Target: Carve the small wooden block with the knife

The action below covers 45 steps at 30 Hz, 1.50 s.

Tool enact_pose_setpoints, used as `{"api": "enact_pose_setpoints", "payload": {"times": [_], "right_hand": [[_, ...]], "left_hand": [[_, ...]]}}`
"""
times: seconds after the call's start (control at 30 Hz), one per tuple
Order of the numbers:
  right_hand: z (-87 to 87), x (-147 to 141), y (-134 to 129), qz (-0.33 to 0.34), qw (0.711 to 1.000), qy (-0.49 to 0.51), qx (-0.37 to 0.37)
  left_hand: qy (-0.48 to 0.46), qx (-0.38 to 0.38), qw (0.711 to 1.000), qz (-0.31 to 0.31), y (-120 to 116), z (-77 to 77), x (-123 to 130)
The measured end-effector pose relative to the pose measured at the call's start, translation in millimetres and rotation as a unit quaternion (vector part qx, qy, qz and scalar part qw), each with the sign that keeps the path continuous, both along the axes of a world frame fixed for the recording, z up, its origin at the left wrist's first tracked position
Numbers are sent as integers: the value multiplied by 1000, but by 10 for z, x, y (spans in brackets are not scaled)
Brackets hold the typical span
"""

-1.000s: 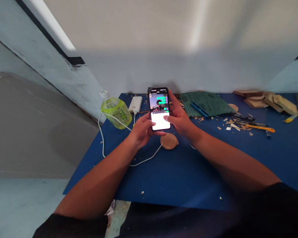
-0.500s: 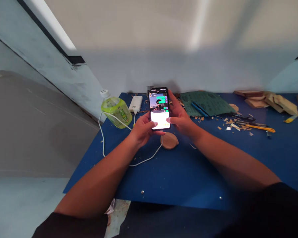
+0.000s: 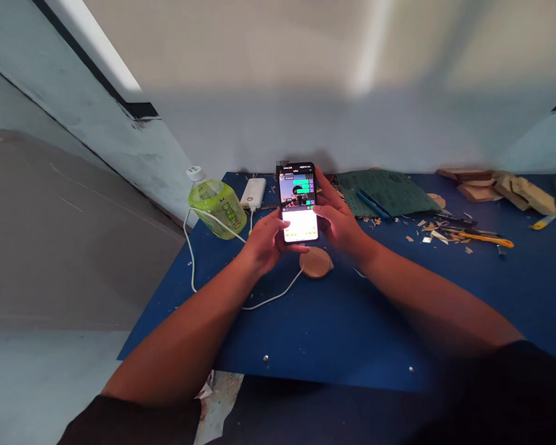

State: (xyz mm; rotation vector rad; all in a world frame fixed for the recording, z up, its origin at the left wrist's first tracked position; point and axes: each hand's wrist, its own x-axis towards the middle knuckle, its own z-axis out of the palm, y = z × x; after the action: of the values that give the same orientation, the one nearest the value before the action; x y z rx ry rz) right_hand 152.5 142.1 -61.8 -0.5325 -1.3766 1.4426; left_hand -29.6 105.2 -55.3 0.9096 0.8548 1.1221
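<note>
A smartphone with a lit screen is held upright above the table by both hands. The screen has a chat with green bubbles on top and a bright white panel below. My left hand grips the phone's lower left side, its thumb over the white panel and a finger under the bottom edge. Around the right side wraps my right hand, its thumb at the screen's right edge near the top of the panel. Just below the phone, a round wooden piece lies on the table, with a white cable reaching it.
On the blue table, a green-yellow bottle and a white power bank stand left. Green sandpaper with a blue pen-like tool lies right, beside wood shavings, a yellow-handled tool and wood blocks. A wall rises behind.
My right thumb has moved up from the white panel to the screen's right edge. The left thumb has shifted slightly up and left. The panel's lower part now has small yellow marks.
</note>
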Motion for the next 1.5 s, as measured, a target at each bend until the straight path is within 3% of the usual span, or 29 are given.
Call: {"api": "enact_pose_setpoints", "payload": {"times": [0.47,0.7,1.5], "right_hand": [[7,42,1,60,998,-7,25],[-4,26,10,61,997,-5,45],[-55,20,37,45,996,-22,74]], "left_hand": [[-12,-2,1000,12,11,-16,-7],[0,39,999,-25,-16,-40,-27],[-16,11,1000,-10,5,-27,-22]]}}
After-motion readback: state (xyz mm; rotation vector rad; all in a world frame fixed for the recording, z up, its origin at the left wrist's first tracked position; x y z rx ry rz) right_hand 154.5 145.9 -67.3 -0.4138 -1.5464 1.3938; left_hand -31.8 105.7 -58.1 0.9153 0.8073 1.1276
